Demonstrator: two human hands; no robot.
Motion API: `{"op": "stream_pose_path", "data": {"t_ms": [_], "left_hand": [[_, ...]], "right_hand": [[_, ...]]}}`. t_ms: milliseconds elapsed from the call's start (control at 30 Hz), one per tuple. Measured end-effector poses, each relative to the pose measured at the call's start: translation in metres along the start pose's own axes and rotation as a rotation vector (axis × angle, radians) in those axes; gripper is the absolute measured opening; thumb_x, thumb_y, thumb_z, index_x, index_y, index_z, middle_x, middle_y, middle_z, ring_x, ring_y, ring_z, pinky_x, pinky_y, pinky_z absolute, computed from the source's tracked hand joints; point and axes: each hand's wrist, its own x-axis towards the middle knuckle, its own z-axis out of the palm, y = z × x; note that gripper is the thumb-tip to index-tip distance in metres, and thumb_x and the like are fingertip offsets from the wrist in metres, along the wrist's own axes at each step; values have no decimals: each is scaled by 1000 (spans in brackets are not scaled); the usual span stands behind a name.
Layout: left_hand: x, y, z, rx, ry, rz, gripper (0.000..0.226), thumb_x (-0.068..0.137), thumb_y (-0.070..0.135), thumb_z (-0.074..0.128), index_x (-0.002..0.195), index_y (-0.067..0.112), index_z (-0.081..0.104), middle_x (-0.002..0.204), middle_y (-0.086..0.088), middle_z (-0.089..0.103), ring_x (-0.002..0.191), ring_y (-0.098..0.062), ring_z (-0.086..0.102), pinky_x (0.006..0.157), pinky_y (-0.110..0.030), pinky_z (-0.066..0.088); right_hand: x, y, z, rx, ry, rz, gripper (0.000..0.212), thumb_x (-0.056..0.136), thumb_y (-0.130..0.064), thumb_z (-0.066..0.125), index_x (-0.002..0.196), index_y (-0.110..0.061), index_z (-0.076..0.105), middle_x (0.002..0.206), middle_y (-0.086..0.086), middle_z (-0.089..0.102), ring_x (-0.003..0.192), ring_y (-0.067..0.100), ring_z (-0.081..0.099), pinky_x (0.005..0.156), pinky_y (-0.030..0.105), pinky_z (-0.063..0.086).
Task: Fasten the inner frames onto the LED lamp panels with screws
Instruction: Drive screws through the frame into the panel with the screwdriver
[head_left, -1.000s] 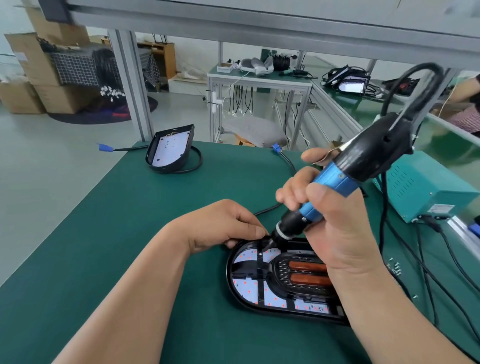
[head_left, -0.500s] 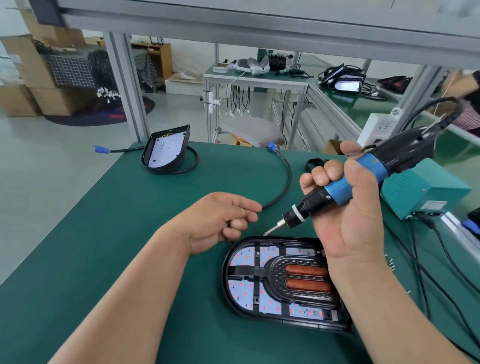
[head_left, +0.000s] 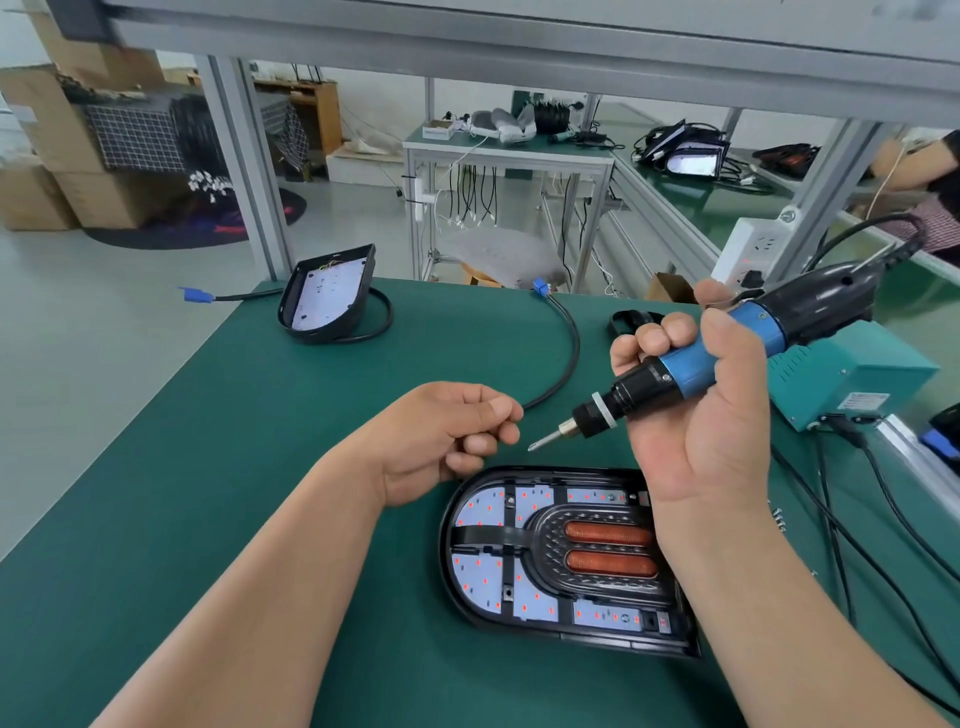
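Note:
A black oval LED lamp panel (head_left: 485, 561) lies flat on the green mat in front of me, its black inner frame (head_left: 550, 540) seated over white LED boards and two orange coils. My right hand (head_left: 696, 415) grips a blue-and-black electric screwdriver (head_left: 691, 364), raised above the panel's far edge, bit pointing down-left. My left hand (head_left: 447, 436) hovers just left of the bit, fingers loosely curled, thumb against the forefinger; whether it pinches a screw I cannot tell.
A second lamp panel (head_left: 327, 296) with a black cable stands at the mat's far left. A teal power box (head_left: 852, 379) and cables sit to the right, with small screws (head_left: 777, 518) by my right forearm. Another black cable (head_left: 563, 358) curves behind my hands.
The screwdriver has lifted off the panel's upper left corner and swung up and right. My left hand has come off the panel rim and now hovers above it.

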Motion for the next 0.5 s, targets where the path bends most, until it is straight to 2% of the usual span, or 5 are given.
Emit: {"op": "stream_pose_path", "data": {"t_ms": [167,300,400,500], "left_hand": [[-2,2,2,-44,-19,-12,22,111,14,51,105,2,68,85,-8,67,58,-6,42,44,-13,34],[-3,1,3,-37,-24,-12,21,111,19,51,100,6,64,77,-3,58,54,-4,37,41,-12,30],[-2,0,1,-27,-37,-9,20,110,20,53,98,8,65,75,0,54,53,-3,34,40,-12,27],[-1,0,0,-33,-38,6,18,103,19,63,96,7,74,75,-1,56,54,-4,34,41,-12,27]], "right_hand": [[0,-1,0,6,18,-1,16,105,-14,50,118,-19,59,83,-2,52,74,14,55,91,36,50],[0,0,-1,-6,21,-1,16,104,-14,50,118,-18,58,83,-2,52,74,14,55,91,36,49],[0,0,-1,-11,35,0,16,105,-13,49,118,-18,57,83,-2,52,74,14,55,90,35,48],[0,0,-1,-8,50,-3,15,106,-13,49,117,-18,57,82,-3,53,74,14,55,90,35,48]]}}
